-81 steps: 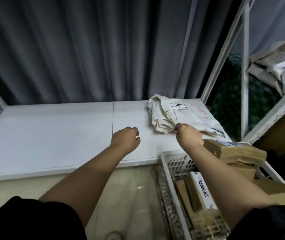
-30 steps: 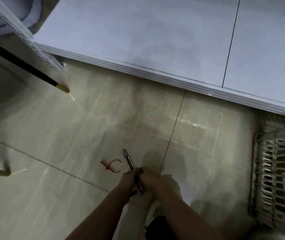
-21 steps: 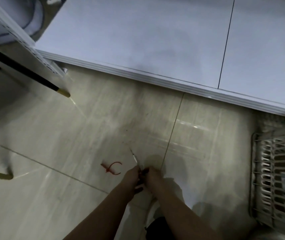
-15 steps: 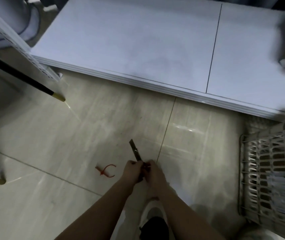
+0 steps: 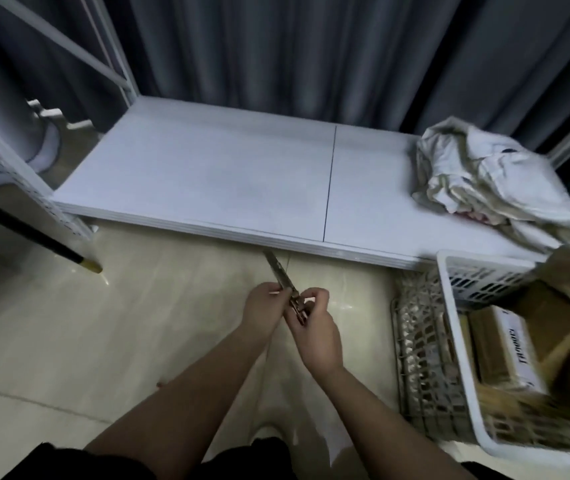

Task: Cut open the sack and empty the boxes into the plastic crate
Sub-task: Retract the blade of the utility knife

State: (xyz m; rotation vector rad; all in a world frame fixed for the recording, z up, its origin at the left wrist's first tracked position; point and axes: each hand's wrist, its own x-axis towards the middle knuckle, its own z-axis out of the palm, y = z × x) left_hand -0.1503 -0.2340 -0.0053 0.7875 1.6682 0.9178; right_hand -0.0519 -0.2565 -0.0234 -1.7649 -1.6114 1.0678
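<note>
Nearest, at six o'clock, two bare forearms are reaching forward over a tiled floor (image 5: 69, 341). Both hands are meeting on a folding knife (image 5: 285, 289): the left hand (image 5: 264, 311) is pinching the blade's base, and the right hand (image 5: 313, 329) is curling around the handle, blade pointing to twelve o'clock. A second ago the view was tipped down at the floor; now it is lifting, bringing the sack back into sight. At three to four o'clock, a white crate (image 5: 463, 362) is holding brown boxes (image 5: 505, 351). Beyond, a low white shelf (image 5: 207, 181) is stretching across. On it, at two o'clock, the sack (image 5: 484, 178) is lying crumpled and seemingly emptied, so the knife is probably being folded away.
</note>
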